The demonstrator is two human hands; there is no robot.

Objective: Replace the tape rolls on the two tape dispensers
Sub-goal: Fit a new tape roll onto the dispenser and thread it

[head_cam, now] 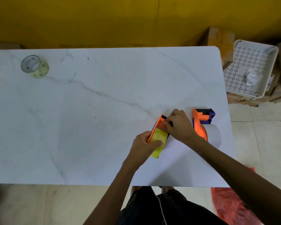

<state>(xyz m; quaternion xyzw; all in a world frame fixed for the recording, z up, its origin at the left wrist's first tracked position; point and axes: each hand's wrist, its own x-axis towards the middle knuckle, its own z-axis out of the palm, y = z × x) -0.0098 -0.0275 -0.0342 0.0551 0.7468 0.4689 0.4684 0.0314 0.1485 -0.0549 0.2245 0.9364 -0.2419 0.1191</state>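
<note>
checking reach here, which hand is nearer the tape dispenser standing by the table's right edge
Right. The right hand is just left of the standing dispenser, working on the other dispenser. The left hand grips that one's yellow roll, farther left.

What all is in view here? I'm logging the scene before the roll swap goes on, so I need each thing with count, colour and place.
Tape dispenser in hand: 1, orange and black, right part of table, carrying a yellow tape roll.
Second tape dispenser: 1, orange, black and purple, near the table's right edge, with a white roll.
Loose tape roll: 1, clear yellowish with spots, far left of table.
Table: 1, white marbled.
Basket: 1, white perforated, on boxes right of table.
Red bag: 1, floor, lower right.
Left hand: grips the yellow roll.
Right hand: at the held dispenser's front end.
</note>
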